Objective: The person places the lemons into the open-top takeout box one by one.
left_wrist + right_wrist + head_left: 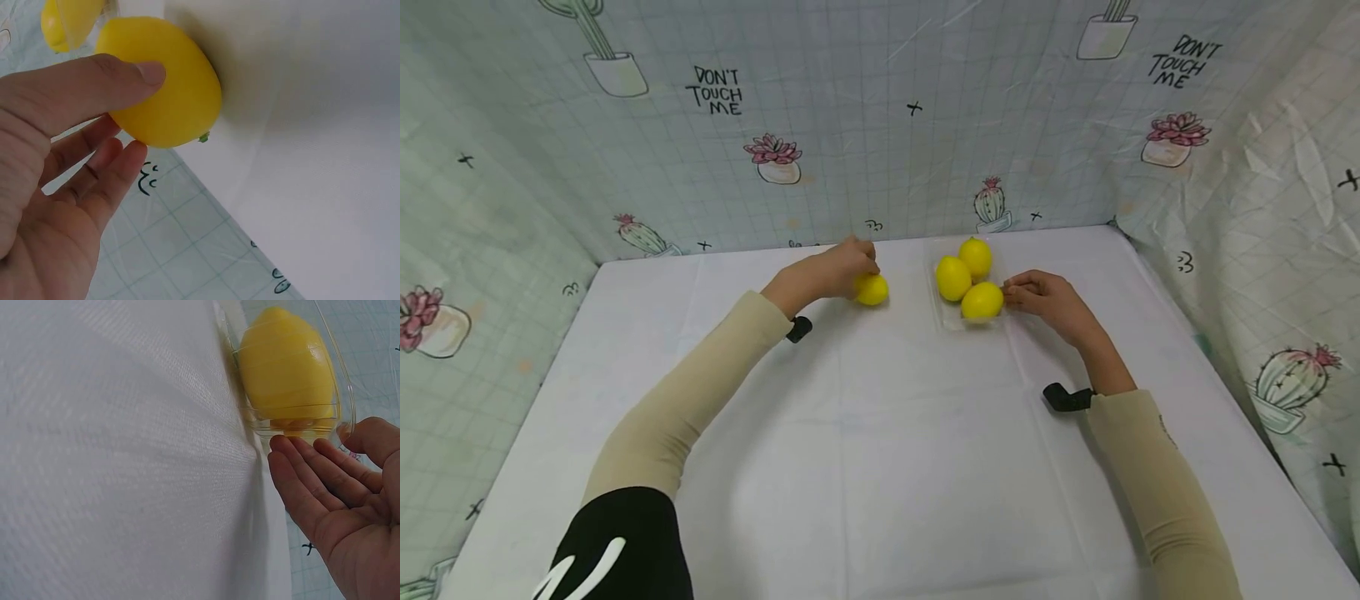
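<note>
My left hand (841, 268) pinches a yellow lemon (165, 94) between thumb and fingers, close over the white table left of a clear plastic tray (938, 310). A small green stem tip shows on this lemon in the left wrist view. Inside the tray sit three more lemons, one at the back (975, 257), one at the left (953, 278) and one at the front (982, 301). At the tray's right side, my right hand (1051, 302) holds the edge, its thumb at the rim and its fingertips against the outer wall. A lemon (287, 365) shows through the plastic there.
The white cloth-covered table (887, 467) has a few creases. Behind it hangs a curtain (850, 108) printed with cacti and lettering, and another curtain side (1262, 208) runs along the right. Black wrist mounts (1066, 397) sit at both sleeves.
</note>
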`<state>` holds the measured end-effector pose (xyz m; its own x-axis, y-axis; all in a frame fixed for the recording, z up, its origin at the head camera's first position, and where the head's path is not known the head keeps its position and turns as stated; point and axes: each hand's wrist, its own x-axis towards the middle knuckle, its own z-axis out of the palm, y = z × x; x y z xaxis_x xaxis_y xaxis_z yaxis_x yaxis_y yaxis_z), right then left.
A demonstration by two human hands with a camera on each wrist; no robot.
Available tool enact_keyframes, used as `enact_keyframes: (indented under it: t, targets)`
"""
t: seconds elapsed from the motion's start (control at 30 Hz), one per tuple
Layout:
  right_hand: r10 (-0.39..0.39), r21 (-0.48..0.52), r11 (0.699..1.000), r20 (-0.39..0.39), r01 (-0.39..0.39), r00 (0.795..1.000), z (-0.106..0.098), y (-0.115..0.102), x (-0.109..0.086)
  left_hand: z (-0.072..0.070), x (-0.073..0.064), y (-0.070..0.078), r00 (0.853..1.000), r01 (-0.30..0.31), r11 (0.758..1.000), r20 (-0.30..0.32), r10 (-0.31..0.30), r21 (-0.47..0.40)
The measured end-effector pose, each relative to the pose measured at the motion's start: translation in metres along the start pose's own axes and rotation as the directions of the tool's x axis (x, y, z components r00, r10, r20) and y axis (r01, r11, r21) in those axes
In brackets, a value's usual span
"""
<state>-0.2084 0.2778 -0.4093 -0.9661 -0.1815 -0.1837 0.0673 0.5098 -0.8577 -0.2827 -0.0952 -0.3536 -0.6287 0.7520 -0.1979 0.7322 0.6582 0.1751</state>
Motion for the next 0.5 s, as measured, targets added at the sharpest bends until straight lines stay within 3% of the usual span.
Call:
enact_keyframes:
  t: [0.2,0.4,0.5]
  targets:
    - [-0.016,-0.003,1.000,-0.012,0.016,1.000,-0.001,-0.003,-0.003,0.005,-0.005,0.004,0.999,-0.025,1.000,-0.047,0.025,-0.003]
    - [-0.017,-0.011,1.000,-0.014,0.017,1.000,-0.001,-0.002,-0.003,0.013,-0.007,-0.003,0.991,-0.060,0.998,-0.123,0.055,-0.036]
    - [-0.015,-0.014,1.000,-0.019,0.014,1.000,0.000,-0.001,-0.002,0.014,-0.006,-0.006,0.991,-0.063,0.995,-0.118,0.054,-0.074]
